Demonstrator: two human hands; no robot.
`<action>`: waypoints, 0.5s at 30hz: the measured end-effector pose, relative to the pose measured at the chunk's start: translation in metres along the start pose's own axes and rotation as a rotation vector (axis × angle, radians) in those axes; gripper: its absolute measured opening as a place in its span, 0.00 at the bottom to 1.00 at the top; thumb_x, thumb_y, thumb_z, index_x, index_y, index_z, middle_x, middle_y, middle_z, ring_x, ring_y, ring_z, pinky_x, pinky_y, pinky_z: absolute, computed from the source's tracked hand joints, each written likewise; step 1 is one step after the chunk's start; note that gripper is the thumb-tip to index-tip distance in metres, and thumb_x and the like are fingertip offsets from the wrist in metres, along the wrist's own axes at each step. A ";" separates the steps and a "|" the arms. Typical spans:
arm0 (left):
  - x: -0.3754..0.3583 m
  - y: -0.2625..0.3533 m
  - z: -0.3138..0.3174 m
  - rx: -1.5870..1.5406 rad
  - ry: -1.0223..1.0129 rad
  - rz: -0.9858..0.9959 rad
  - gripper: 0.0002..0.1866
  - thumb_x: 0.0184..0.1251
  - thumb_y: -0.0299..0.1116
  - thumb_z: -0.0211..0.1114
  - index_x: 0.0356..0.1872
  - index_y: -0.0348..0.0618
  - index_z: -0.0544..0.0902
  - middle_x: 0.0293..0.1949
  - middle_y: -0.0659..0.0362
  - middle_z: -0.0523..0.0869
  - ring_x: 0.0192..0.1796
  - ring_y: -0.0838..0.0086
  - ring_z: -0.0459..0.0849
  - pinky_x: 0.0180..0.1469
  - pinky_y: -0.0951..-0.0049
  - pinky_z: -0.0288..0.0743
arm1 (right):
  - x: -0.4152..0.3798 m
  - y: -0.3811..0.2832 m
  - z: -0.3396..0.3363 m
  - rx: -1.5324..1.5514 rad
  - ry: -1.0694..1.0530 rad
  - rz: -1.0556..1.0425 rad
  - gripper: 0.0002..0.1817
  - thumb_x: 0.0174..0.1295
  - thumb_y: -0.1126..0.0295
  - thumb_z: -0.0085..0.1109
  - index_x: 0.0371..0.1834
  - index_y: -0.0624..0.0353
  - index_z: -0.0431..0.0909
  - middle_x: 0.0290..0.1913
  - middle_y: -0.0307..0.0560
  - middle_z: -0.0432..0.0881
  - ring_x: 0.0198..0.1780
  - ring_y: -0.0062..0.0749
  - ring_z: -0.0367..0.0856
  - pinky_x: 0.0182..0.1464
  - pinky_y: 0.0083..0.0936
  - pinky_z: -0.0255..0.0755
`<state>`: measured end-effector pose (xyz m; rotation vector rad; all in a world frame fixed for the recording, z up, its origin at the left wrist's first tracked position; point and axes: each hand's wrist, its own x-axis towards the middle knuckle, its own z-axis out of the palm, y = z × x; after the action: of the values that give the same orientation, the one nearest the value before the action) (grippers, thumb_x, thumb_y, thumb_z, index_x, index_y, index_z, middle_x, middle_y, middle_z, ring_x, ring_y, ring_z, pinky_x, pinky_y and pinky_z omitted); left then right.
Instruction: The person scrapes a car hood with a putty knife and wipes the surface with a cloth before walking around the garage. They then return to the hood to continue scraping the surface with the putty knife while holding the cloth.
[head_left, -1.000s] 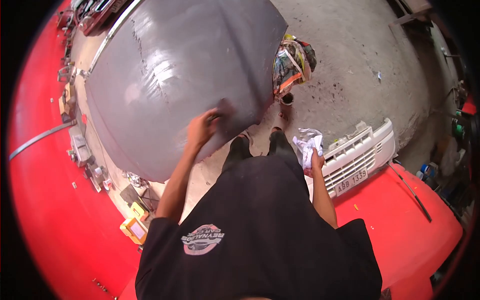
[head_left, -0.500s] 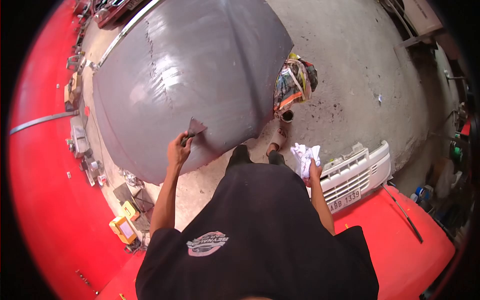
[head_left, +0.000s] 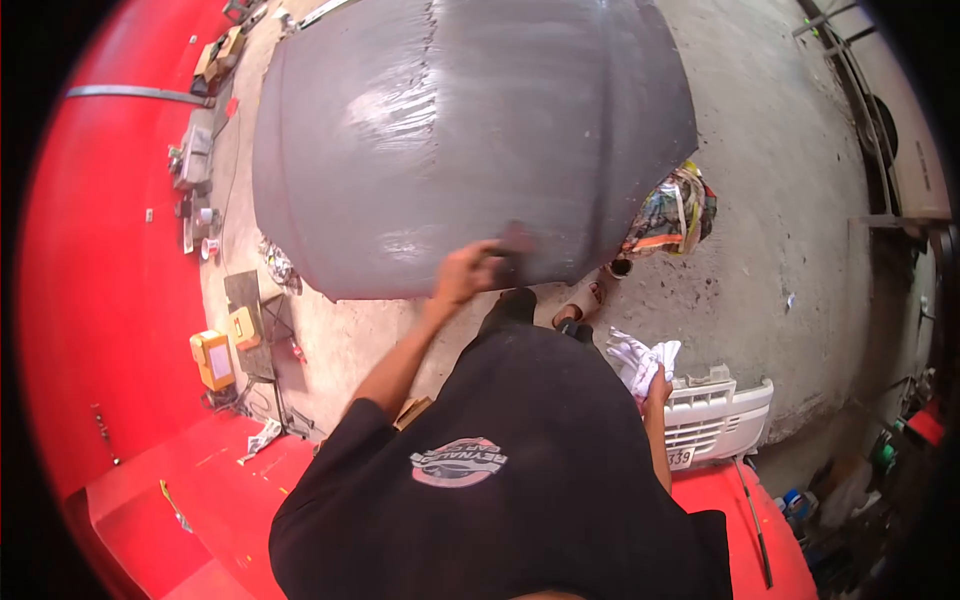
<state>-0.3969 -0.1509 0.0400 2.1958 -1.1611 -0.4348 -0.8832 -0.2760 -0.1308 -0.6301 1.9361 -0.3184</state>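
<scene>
My left hand [head_left: 465,274] is closed around the handle of a putty knife [head_left: 517,240], smeared by motion. Its wide blade is over the lower edge of a large grey car hood [head_left: 510,130], close to the surface. Shiny streaks and a rough ridge run down the hood left of its middle. Off to the right, my right hand [head_left: 659,385] grips a crumpled white cloth [head_left: 642,362], held away from the hood beside my body.
A white bumper with grille [head_left: 725,412] lies on a red surface at right, a thin rod [head_left: 757,525] near it. Plastic-wrapped material [head_left: 670,215] and a small dark container [head_left: 620,267] sit by the hood's right corner. A yellow box [head_left: 212,360] stands at left.
My left hand with the putty knife has moved right along the hood's near edge. The view has turned, so the hood sits further right and higher. The cloth stays in my right hand.
</scene>
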 end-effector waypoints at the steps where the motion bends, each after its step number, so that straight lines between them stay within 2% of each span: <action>1: -0.016 -0.034 -0.033 -0.058 0.084 -0.076 0.15 0.64 0.35 0.70 0.51 0.48 0.85 0.40 0.50 0.90 0.41 0.54 0.89 0.41 0.60 0.81 | 0.037 0.031 0.000 0.000 -0.008 -0.033 0.41 0.59 0.48 0.65 0.60 0.80 0.75 0.56 0.63 0.83 0.54 0.49 0.83 0.57 0.39 0.75; 3: -0.049 -0.087 -0.091 0.175 0.149 -0.271 0.14 0.63 0.34 0.71 0.50 0.48 0.85 0.37 0.50 0.90 0.38 0.54 0.89 0.39 0.61 0.81 | 0.026 0.028 0.009 -0.020 0.028 0.013 0.41 0.59 0.48 0.66 0.60 0.80 0.75 0.57 0.63 0.82 0.54 0.49 0.83 0.57 0.38 0.75; 6: -0.055 -0.093 -0.100 0.170 0.138 -0.230 0.13 0.63 0.34 0.71 0.49 0.49 0.86 0.35 0.50 0.90 0.36 0.54 0.89 0.37 0.61 0.81 | -0.019 -0.013 0.034 -0.146 0.058 0.050 0.41 0.58 0.49 0.67 0.60 0.81 0.75 0.58 0.63 0.82 0.54 0.48 0.83 0.56 0.37 0.76; 7: -0.044 -0.083 -0.079 0.100 0.091 -0.306 0.13 0.63 0.34 0.70 0.49 0.51 0.86 0.34 0.50 0.89 0.35 0.54 0.88 0.36 0.61 0.80 | -0.025 -0.018 0.041 -0.217 0.055 0.044 0.40 0.58 0.49 0.67 0.60 0.81 0.75 0.58 0.63 0.82 0.54 0.47 0.83 0.56 0.36 0.76; 8: -0.025 -0.045 -0.064 0.014 0.047 -0.318 0.13 0.63 0.33 0.70 0.49 0.51 0.86 0.34 0.50 0.89 0.35 0.53 0.88 0.37 0.61 0.80 | -0.031 -0.022 0.049 -0.288 0.054 0.037 0.40 0.58 0.49 0.67 0.60 0.81 0.75 0.58 0.63 0.82 0.53 0.46 0.84 0.56 0.36 0.76; 9: -0.006 -0.006 -0.053 -0.023 -0.055 -0.322 0.13 0.64 0.34 0.68 0.50 0.52 0.86 0.38 0.50 0.89 0.40 0.54 0.88 0.41 0.58 0.80 | -0.047 -0.030 0.060 -0.248 0.011 -0.004 0.38 0.58 0.50 0.67 0.58 0.80 0.76 0.55 0.62 0.83 0.52 0.45 0.84 0.55 0.35 0.76; 10: 0.007 0.021 -0.033 0.025 -0.042 -0.176 0.14 0.65 0.36 0.67 0.51 0.52 0.85 0.42 0.50 0.89 0.45 0.56 0.88 0.45 0.55 0.80 | -0.063 -0.039 0.072 -0.207 -0.034 -0.043 0.37 0.59 0.51 0.67 0.56 0.79 0.78 0.52 0.61 0.84 0.51 0.43 0.84 0.54 0.35 0.76; 11: 0.018 0.022 -0.002 0.087 -0.170 -0.063 0.16 0.65 0.37 0.68 0.53 0.54 0.84 0.43 0.51 0.89 0.47 0.54 0.87 0.48 0.54 0.79 | -0.058 -0.038 0.080 -0.257 -0.071 -0.097 0.36 0.59 0.51 0.67 0.55 0.79 0.79 0.51 0.61 0.85 0.51 0.42 0.84 0.53 0.35 0.76; 12: 0.026 0.040 0.002 0.122 -0.268 0.003 0.16 0.64 0.37 0.68 0.54 0.56 0.84 0.43 0.52 0.89 0.47 0.55 0.87 0.48 0.54 0.80 | -0.059 -0.039 0.087 -0.304 -0.101 -0.150 0.35 0.58 0.52 0.67 0.54 0.78 0.79 0.49 0.60 0.86 0.50 0.42 0.84 0.53 0.35 0.76; 14: 0.030 0.039 -0.019 -0.076 -0.150 -0.011 0.15 0.64 0.37 0.68 0.53 0.55 0.85 0.42 0.52 0.89 0.46 0.54 0.87 0.46 0.55 0.80 | -0.057 -0.040 0.098 -0.365 -0.046 -0.204 0.34 0.59 0.52 0.67 0.53 0.78 0.80 0.48 0.61 0.86 0.50 0.44 0.84 0.53 0.36 0.75; 15: 0.031 0.016 -0.036 -0.085 -0.063 -0.045 0.14 0.64 0.37 0.67 0.51 0.54 0.85 0.39 0.51 0.89 0.42 0.56 0.88 0.43 0.56 0.80 | -0.053 -0.039 0.101 -0.348 -0.025 -0.200 0.34 0.59 0.52 0.67 0.53 0.79 0.79 0.48 0.62 0.86 0.50 0.44 0.84 0.54 0.36 0.75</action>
<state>-0.3698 -0.1707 0.0773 2.1520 -1.1065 -0.5657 -0.7639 -0.2730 -0.1159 -1.0544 1.9236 -0.0951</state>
